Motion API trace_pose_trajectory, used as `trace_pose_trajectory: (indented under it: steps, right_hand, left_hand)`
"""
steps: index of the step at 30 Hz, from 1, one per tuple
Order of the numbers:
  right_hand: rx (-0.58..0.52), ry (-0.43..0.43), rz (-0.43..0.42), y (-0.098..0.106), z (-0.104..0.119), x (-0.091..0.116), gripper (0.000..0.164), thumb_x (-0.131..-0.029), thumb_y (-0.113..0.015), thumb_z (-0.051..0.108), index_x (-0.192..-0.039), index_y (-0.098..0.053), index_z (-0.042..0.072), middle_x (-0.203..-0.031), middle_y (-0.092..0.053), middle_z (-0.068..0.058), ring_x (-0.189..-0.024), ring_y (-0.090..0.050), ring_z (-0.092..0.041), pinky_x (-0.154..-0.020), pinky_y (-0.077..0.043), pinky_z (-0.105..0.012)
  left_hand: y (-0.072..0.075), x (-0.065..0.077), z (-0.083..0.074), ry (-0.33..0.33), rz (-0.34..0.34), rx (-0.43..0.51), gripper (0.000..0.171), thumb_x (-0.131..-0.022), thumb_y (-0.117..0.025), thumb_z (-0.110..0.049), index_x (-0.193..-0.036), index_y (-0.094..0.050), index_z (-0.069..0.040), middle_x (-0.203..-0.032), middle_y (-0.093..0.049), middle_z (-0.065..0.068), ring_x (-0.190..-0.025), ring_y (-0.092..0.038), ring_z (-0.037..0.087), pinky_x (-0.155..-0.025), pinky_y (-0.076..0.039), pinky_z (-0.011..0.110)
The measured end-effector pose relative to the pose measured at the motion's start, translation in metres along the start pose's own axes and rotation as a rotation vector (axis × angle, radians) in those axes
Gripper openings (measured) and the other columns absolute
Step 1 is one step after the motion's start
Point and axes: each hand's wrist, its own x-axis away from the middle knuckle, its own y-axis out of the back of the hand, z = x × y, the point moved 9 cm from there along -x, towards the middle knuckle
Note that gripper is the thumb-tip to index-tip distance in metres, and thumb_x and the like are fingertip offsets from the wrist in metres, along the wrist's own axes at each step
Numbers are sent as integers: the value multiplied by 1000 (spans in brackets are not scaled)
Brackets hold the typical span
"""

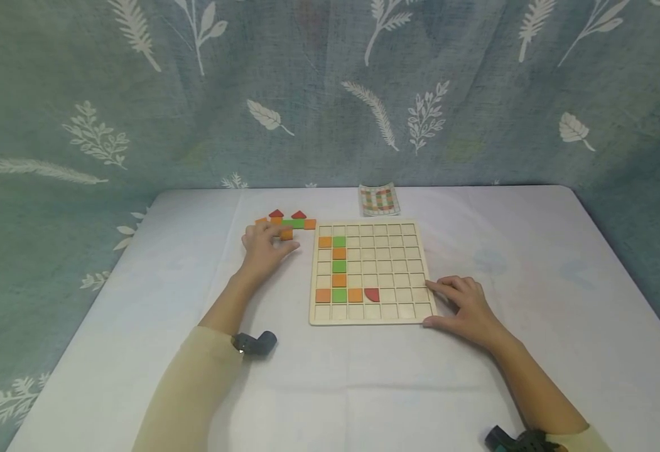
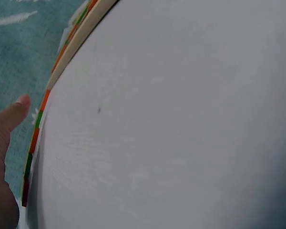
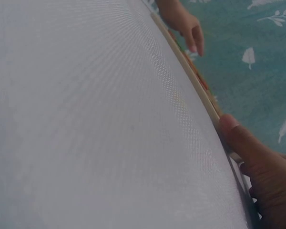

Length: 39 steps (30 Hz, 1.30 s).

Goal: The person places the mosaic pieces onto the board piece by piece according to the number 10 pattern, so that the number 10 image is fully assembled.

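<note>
- Head view: left hand [image 1: 263, 248] hovers about the loose tiles [image 1: 298, 223], thumb and fingers apart; whether it touches one, I cannot tell.
- Just beside them, the wooden grid board [image 1: 385, 254] lies flat, orange and green squares [image 1: 338, 280] in its left three columns.
- Red quarter-round piece [image 1: 372, 294] ends the lower row.
- Patterned card [image 1: 379, 199] lies beyond the board.
- Right hand [image 1: 465, 311] touches the board's right edge, thumb and forefinger spread wide.

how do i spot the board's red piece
On the white table lies a pale grid board. In the second row from its near edge, right of an orange square, is the red piece: the board's only one with a curved edge.
</note>
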Motion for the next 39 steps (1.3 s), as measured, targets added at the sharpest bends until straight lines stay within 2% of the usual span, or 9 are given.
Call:
trace_pose_trajectory:
  steps: [4, 11, 18, 21, 32, 39]
  right_hand:
    - [-3, -2, 2, 0, 0, 0, 71, -61, -85, 36, -121, -63, 7, -107, -59, -10, -95, -46, -26, -81, -29, -41]
    - [-6, 4, 3, 0, 1, -1, 71, -60, -84, 36, -121, -63, 6, -107, -59, -11, -95, -46, -27, -82, -29, -42]
    - [3, 7, 1, 0, 1, -1, 70, -60, -85, 34, -121, -63, 7, -107, -59, -11, -94, -46, -26, -81, -30, -42]
    - [0, 9, -2, 0, 1, -1, 70, -60, -85, 34, -121, -63, 7, -107, -59, -11, -94, -46, -26, -81, -30, -42]
    - [5, -7, 3, -1, -1, 0, 70, -59, -85, 33, -121, -63, 7, -107, -59, -11, -94, -46, -26, -82, -29, -43]
    - [8, -13, 8, -2, -1, 0, 70, -61, -85, 34, -121, -63, 7, -107, -58, -10, -95, -46, -26, -82, -30, -43]
  left_hand:
    - [1, -8, 10, 38, -6, -76, 42, -82, -72, -35, -118, -66, -15, -129, -47, 15, -119, -28, 37, -97, -16, 54]
    - [3, -13, 17, 70, 7, -171, 44, -86, -67, -38, -123, -64, -14, -132, -47, 17, -112, -34, 36, -94, -19, 52]
    - [2, -9, 16, 26, 26, -209, 44, -89, -62, -39, -124, -62, -13, -109, -50, 14, -99, -35, 31, -89, -21, 50]
    - [-1, -6, 17, 3, 37, -240, 44, -91, -60, -40, -126, -60, -14, -107, -51, 13, -97, -36, 30, -88, -22, 48]
    - [-3, 7, 14, -43, 38, -242, 39, -91, -62, -35, -125, -62, -17, -102, -49, 8, -93, -35, 26, -83, -22, 45]
    - [-2, 14, 9, -48, 21, -196, 36, -89, -64, -33, -117, -67, -11, -108, -53, 10, -99, -37, 29, -85, -24, 47]
